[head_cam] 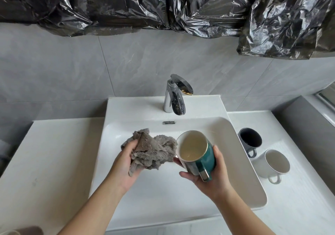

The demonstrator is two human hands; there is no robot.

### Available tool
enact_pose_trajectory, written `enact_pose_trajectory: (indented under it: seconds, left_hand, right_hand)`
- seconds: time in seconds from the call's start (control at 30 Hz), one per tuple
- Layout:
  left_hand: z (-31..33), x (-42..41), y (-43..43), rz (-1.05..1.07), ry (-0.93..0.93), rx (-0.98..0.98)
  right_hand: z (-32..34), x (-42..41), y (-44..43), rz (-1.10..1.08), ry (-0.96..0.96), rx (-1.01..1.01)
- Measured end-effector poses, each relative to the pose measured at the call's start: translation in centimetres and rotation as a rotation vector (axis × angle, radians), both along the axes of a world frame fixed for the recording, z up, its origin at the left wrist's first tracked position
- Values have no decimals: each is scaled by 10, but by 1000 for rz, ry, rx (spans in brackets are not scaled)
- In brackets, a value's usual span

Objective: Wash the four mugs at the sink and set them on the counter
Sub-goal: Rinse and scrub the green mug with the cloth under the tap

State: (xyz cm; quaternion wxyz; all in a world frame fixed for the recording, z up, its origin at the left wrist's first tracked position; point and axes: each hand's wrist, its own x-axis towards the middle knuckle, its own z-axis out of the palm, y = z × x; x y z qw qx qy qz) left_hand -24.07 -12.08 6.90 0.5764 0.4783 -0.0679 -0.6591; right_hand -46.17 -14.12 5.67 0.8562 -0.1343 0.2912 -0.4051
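Grips crumpled grey-brown fleecy cloth (155,149) in left hand (125,162), fingers curled round it, above white ceramic sink (163,189). Cradles tilted teal glazed mug (206,156) in right hand (215,178), fingers wrapped round its body. Probably mid-wash. Leaves dark grey mug (251,140) and white mug (272,164) on white counter (299,198); washed or not, cannot tell. Shows no clear fourth mug.

A single wide-angle head camera looks forward and steeply down over the sink (137,107) from close above its near edge. It faces the wall (72,71) behind the sink. The tap (174,98) sits mid-frame, and the worktop (54,153) spreads to both sides of the sink.
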Motion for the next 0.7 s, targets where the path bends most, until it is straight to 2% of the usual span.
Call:
enact_pose_trajectory:
  seconds: [0.13, 0.23, 0.37, 0.6, 0.7]
  left_hand:
    - [0, -4, 2, 115, -122, 35]
    - [9, -15, 4, 115, -226, -51]
    - [18, -33, 9, 25, -272, -245]
    - [13, -33, 7, -238, -377, -397]
    - [13, -23, 9, -392, -489, -553]
  right_hand:
    - [2, 6, -2, 47, -26, 19]
    - [0, 10, -3, 38, -42, 67]
    - [-4, 14, -3, 41, -48, 103]
    - [-10, 22, -6, 208, -202, 81]
    - [-18, 20, -12, 325, -386, 87]
